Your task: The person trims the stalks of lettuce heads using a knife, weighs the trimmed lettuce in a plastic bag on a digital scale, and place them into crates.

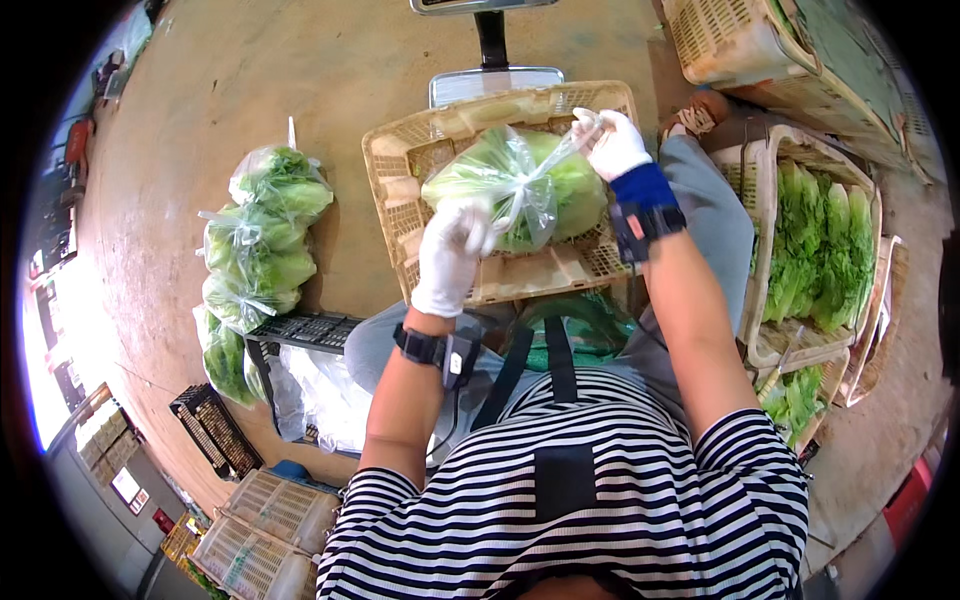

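Note:
A clear plastic bag of green lettuce (550, 205) lies in a cream plastic crate (520, 283) in front of me, its top gathered into a knot. My right hand (612, 148), in a white glove, pinches one twisted end of the bag and draws it up to the right. At the crate's near left side, my left hand (450, 255), also white-gloved, has its fingers closed by the bag's other end; the fingertips are slightly blurred. The crate stands just before a scale (496, 80) with a metal platform.
Several bagged lettuces (262, 235) lie in a row on the floor at left. A black crate (300, 330) holds clear plastic bags (330, 395) by my left leg. At right, a crate (800, 345) holds loose lettuce (820, 240). Another crate (740, 45) stands far right.

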The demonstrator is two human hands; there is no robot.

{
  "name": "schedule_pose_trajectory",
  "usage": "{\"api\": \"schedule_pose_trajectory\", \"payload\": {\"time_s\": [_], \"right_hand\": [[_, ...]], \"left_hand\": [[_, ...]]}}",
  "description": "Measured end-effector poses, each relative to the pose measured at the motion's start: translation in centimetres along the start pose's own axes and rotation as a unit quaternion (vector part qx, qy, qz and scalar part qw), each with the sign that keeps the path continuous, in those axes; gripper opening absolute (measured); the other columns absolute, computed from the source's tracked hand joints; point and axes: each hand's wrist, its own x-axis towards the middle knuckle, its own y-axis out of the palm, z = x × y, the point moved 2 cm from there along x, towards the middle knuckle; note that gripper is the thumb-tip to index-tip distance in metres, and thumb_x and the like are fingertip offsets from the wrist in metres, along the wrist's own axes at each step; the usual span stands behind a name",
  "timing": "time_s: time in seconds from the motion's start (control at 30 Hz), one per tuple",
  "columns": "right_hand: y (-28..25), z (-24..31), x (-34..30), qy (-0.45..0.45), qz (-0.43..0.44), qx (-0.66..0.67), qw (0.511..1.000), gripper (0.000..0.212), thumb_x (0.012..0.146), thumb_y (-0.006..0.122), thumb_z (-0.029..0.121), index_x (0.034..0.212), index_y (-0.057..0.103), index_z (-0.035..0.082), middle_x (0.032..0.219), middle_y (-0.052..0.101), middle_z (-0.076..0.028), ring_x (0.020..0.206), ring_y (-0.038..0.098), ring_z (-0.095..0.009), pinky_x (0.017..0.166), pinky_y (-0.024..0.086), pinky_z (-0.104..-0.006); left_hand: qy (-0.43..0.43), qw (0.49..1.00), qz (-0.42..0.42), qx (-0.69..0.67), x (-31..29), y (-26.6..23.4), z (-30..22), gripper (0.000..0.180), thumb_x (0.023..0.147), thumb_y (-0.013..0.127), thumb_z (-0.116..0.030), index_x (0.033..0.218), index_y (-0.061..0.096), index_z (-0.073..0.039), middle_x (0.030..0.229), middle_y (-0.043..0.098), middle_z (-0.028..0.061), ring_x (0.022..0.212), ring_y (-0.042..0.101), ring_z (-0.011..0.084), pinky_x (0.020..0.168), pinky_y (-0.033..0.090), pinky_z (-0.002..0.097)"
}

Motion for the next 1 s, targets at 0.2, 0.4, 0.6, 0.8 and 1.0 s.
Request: {"api": "schedule_pose_trajectory", "payload": {"time_s": [0.2,0.4,0.6,0.8,1.0], "right_hand": [[9.7,-9.3,-7.6,0.083,-0.028,-0.435,0.896,0.039,0.087,0.050,0.009,0.125,0.046,0.008,0.124,0.049,-0.008,0.086,0.058,-0.014,0.078,0.048,-0.0260],[9.6,-9.0,-7.3,0.021,0.031,-0.572,0.819,0.029,0.086,0.059,0.017,0.110,0.056,0.003,0.094,0.060,-0.001,0.083,0.056,-0.011,0.076,0.046,-0.0255],[5.0,-3.9,-5.8,0.029,-0.200,-0.498,0.843,0.017,0.084,0.057,0.019,0.082,0.060,0.003,0.068,0.059,-0.001,0.055,0.053,-0.009,0.051,0.044,-0.0207],[-4.1,-1.8,0.6,-0.068,-0.249,-0.466,0.846,0.018,0.084,0.055,0.014,0.072,0.059,0.002,0.062,0.058,-0.002,0.056,0.056,-0.012,0.053,0.047,-0.0227],[-2.8,-2.1,4.5,0.032,-0.348,-0.714,0.606,0.021,0.084,0.054,0.027,0.084,0.061,0.008,0.079,0.059,-0.007,0.064,0.054,-0.019,0.062,0.043,-0.0297]], "left_hand": [[-0.063,0.962,0.080,0.252,3.5,5.1,-1.5,0.052,0.088,0.046,-0.006,0.138,0.034,-0.009,0.132,0.044,0.0075,0.113,0.047,0.0163,0.086,0.046,0.0299],[-0.144,0.921,0.206,0.298,6.0,4.8,-0.8,0.058,0.091,0.051,-0.016,0.142,0.024,-0.011,0.125,0.048,0.0028,0.104,0.048,0.0081,0.084,0.042,0.0229],[-0.057,0.840,0.108,0.528,4.7,0.9,-0.4,0.019,0.087,0.057,-0.019,0.090,0.062,-0.001,0.079,0.059,0.0019,0.073,0.050,0.0068,0.064,0.042,0.0228],[0.215,0.684,0.334,0.612,-2.7,5.3,3.6,0.025,0.073,0.061,-0.020,0.055,0.052,-0.004,0.061,0.051,0.0103,0.067,0.052,0.0295,0.061,0.044,0.0400],[0.210,0.673,0.354,0.614,-1.4,6.2,3.2,0.025,0.072,0.064,-0.019,0.054,0.052,-0.005,0.058,0.049,0.0101,0.063,0.051,0.0297,0.057,0.043,0.0377]]}}
